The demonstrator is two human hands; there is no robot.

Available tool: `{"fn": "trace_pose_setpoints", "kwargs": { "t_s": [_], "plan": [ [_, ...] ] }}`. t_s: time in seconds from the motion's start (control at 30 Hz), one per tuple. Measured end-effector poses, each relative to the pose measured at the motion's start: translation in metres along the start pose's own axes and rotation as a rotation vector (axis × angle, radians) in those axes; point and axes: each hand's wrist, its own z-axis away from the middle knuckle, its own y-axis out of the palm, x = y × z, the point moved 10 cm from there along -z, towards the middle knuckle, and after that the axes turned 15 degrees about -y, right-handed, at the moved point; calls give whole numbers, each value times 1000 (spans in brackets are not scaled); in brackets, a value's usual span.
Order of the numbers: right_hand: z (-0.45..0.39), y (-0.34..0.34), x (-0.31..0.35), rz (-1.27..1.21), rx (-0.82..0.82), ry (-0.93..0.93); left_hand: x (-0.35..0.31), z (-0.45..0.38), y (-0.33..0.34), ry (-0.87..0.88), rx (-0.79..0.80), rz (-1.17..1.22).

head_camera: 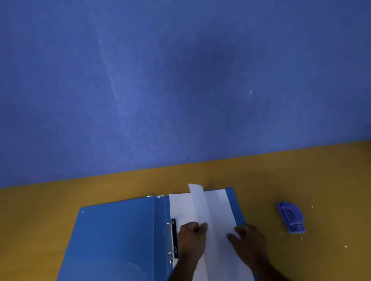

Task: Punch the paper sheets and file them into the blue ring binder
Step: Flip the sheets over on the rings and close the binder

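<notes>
White paper sheet lifted edge-up over the stack on the open blue binder's right half, beside the metal rings. Pinched near its edge by the curled fingers of the left hand; steadied by the right hand, fingers loosely bent, holding nothing, resting on the stack. Probably being threaded: best done by lining both holes over the prongs before lowering, without tearing. Blue hole punch left well apart on the wooden table, paper crumbs around.
</notes>
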Motion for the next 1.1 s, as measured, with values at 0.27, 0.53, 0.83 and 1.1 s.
{"fn": "trace_pose_setpoints", "kwargs": {
  "t_s": [0.27, 0.53, 0.83, 1.1],
  "plan": [
    [-1, 8, -27, 109, 67, 197, 15, -13, -67, -11, -98, 129],
    [-7, 17, -37, 87, 20, 268, 36, -26, -141, -32, -290, 40],
    [2, 0, -15, -45, -116, 254, 57, -31, -167, -73, -349, -49],
    [8, -3, -17, -74, -136, 284, 48, -26, -151, -7, -285, 21]
  ]
}}
